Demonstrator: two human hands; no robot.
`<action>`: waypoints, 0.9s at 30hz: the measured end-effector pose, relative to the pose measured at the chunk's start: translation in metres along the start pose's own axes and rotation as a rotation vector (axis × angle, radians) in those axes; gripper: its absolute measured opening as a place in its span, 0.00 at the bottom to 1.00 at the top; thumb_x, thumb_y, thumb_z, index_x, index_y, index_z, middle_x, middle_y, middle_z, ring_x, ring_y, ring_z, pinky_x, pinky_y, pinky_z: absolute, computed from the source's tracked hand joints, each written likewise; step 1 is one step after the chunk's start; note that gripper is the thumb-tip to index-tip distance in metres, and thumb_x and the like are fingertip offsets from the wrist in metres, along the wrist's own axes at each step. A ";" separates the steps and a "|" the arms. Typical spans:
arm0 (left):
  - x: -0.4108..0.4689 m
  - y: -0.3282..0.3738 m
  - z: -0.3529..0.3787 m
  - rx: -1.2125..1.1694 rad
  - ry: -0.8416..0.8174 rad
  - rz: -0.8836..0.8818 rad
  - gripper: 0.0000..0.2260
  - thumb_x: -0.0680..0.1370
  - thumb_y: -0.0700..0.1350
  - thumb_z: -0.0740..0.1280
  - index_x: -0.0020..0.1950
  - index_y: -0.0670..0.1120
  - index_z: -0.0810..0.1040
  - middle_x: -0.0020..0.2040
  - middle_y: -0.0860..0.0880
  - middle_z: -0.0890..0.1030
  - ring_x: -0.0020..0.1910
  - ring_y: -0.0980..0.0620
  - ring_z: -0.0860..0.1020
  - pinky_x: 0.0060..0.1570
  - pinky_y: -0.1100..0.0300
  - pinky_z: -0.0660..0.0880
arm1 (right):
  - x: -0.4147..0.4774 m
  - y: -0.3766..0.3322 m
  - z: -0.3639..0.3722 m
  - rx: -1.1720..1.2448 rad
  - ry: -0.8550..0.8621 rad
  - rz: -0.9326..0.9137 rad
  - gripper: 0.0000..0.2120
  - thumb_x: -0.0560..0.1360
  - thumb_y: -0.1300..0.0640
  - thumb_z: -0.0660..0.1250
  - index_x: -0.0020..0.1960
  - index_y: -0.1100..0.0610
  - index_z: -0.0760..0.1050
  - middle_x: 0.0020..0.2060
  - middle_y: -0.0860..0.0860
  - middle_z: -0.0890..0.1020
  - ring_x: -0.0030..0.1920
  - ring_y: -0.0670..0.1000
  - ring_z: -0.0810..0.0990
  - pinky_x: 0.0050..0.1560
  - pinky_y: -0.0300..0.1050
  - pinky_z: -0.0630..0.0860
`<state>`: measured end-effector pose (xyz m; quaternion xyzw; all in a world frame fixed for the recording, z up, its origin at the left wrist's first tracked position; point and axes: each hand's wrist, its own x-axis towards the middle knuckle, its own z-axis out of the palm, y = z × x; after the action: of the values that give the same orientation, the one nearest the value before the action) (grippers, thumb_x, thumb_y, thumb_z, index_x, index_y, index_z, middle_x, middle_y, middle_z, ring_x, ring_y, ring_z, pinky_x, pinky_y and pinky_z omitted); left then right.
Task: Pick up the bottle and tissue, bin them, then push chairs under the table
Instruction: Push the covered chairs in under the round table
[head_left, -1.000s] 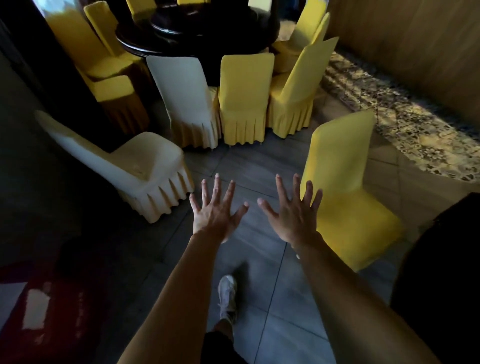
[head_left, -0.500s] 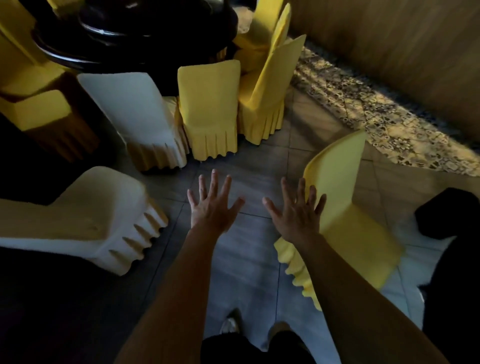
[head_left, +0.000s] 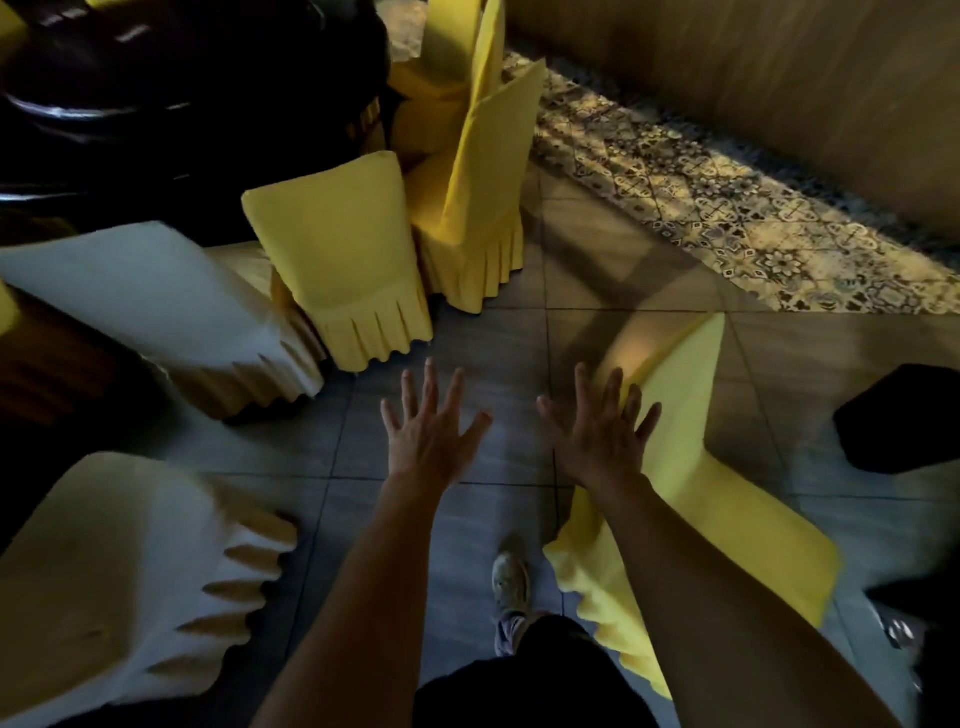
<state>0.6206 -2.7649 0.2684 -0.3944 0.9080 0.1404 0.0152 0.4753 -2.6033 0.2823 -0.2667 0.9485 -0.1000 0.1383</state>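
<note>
Yellow chair (head_left: 727, 514) nearer; right hand (head_left: 597, 441) outspread

Dim overall, near-black along the left and top left. Lit warmly from the upper right, in bars across the patterned carpet (head_left: 727, 208) and tiled floor (head_left: 597, 260). Smeared by motion blur at the pale chair (head_left: 119, 587) lower left; bent by wide-angle distortion toward the edges.

I hold both bare arms stretched forward, my left hand (head_left: 427, 435) and right hand (head_left: 601, 435) palm-down, fingers spread, gripping nothing.
</note>
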 end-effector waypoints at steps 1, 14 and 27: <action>0.016 0.006 0.001 0.002 -0.009 0.003 0.39 0.72 0.77 0.35 0.79 0.61 0.39 0.82 0.51 0.37 0.77 0.45 0.32 0.72 0.36 0.38 | 0.015 0.002 0.000 0.010 -0.011 0.021 0.41 0.78 0.24 0.41 0.84 0.42 0.40 0.84 0.59 0.41 0.83 0.65 0.41 0.78 0.68 0.33; 0.176 0.127 0.014 0.063 -0.220 0.313 0.39 0.73 0.76 0.33 0.81 0.60 0.41 0.83 0.50 0.37 0.80 0.43 0.36 0.75 0.37 0.37 | 0.106 0.037 0.021 0.172 0.055 0.432 0.40 0.81 0.31 0.48 0.81 0.46 0.30 0.83 0.60 0.35 0.83 0.65 0.39 0.78 0.72 0.36; 0.257 0.301 0.067 0.305 -0.350 1.473 0.33 0.79 0.68 0.51 0.80 0.52 0.63 0.83 0.45 0.55 0.81 0.37 0.53 0.73 0.31 0.56 | 0.121 0.022 0.025 0.262 0.230 0.921 0.36 0.81 0.32 0.51 0.83 0.49 0.58 0.79 0.64 0.65 0.76 0.67 0.69 0.75 0.74 0.52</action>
<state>0.2210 -2.7340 0.2415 0.3463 0.9298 0.0479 0.1153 0.3733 -2.6528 0.2275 0.2129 0.9565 -0.1755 0.0947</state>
